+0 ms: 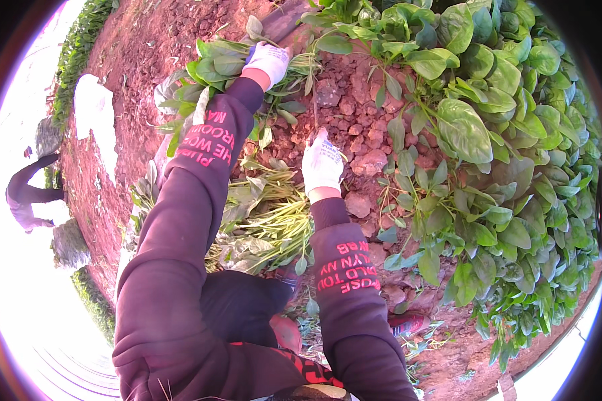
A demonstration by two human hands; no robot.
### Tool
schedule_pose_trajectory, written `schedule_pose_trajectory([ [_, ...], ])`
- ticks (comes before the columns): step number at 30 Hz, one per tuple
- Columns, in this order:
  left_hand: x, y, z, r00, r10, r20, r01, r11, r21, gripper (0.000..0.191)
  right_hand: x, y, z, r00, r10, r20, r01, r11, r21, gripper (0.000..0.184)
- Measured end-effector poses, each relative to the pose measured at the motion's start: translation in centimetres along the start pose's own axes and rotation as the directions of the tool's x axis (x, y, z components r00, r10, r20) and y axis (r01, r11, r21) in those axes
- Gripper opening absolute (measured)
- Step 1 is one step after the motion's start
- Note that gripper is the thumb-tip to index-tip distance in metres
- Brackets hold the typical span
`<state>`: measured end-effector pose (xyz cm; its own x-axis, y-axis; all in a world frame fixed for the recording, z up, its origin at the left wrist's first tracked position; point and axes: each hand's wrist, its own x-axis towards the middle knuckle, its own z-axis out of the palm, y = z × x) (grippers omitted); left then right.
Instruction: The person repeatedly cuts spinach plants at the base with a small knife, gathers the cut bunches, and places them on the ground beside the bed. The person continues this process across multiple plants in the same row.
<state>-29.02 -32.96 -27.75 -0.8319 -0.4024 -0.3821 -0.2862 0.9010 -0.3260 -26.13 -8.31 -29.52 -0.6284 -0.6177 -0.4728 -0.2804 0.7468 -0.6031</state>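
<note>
My left hand, in a white knit glove, is closed around a bunch of leafy greens that look like spinach. The leaves spread out to the left of the glove, and stems stick out on its right. Lower down, my gloved right hand grips a thin, rod-like tool that points away from me over the reddish, cloddy soil. The tool's far end is hard to make out among the leaves. Between my forearms lies a pile of picked greens, pale stems toward the right.
Dense growing spinach-like plants fill the right side. A dark flat strip lies beyond my left hand. White sheeting rests on the soil at left, where another person bends over near bundled greens. My shoe stands below the plants.
</note>
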Motion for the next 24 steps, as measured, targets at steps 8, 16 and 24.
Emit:
schedule_pose_trajectory([
  [8,-0.6,-1.5,-0.7,0.989,-0.008,0.146,0.013,0.999,-0.035,0.048,-1.5,1.0,-1.9,0.999,0.016,-0.044,-0.020,0.996,-0.082,0.035],
  [16,-1.4,-0.8,-1.2,0.967,0.000,0.254,-0.022,0.996,0.085,0.092,-0.4,-0.3,1.4,0.999,-0.034,-0.029,0.033,0.999,-0.031,0.036],
  [24,-0.8,-3.9,-0.2,0.965,-0.047,0.258,0.090,0.983,-0.157,0.066,-2.0,1.4,-0.3,0.998,-0.058,0.024,0.060,0.994,-0.090,0.030],
])
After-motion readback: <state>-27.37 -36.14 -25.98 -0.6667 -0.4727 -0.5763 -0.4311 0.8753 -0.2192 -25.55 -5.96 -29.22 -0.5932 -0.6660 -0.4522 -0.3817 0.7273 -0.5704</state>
